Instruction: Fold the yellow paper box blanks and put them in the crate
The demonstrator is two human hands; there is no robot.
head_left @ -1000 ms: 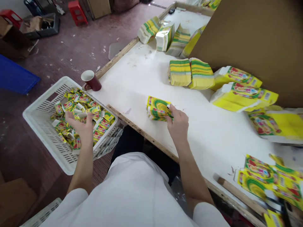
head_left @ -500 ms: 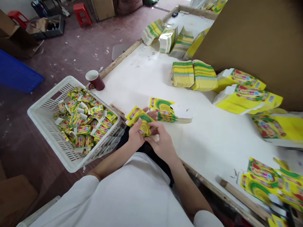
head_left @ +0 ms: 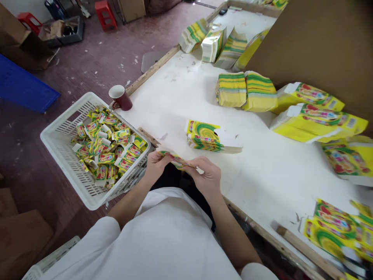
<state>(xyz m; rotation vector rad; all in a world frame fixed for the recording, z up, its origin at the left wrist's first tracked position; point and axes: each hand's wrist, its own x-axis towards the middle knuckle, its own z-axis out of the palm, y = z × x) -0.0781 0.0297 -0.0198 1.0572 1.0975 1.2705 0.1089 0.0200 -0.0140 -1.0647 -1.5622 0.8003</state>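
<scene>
Yellow and green, a small printed carton is held in front of our white shirt, beyond the near edge of the white-topped table. Our left hand is clamped on its left end, our right hand on its right end; the hands are apart, bridged by the carton. We see it nearly edge-on and cannot tell how far it is opened.

Just beyond our right hand, a stack of flat cartons lies on the table. To the left, a white plastic crate holds a heap of small cartons, some with white flaps raised. Near its far right side, a maroon mug stands at the table's left edge.

Farther right, two banded carton bundles sit side by side, left of larger bundles beside a brown cardboard panel. At near right, we note a wooden bar beside loose printed cartons. A red stool stands on the floor at far left.
</scene>
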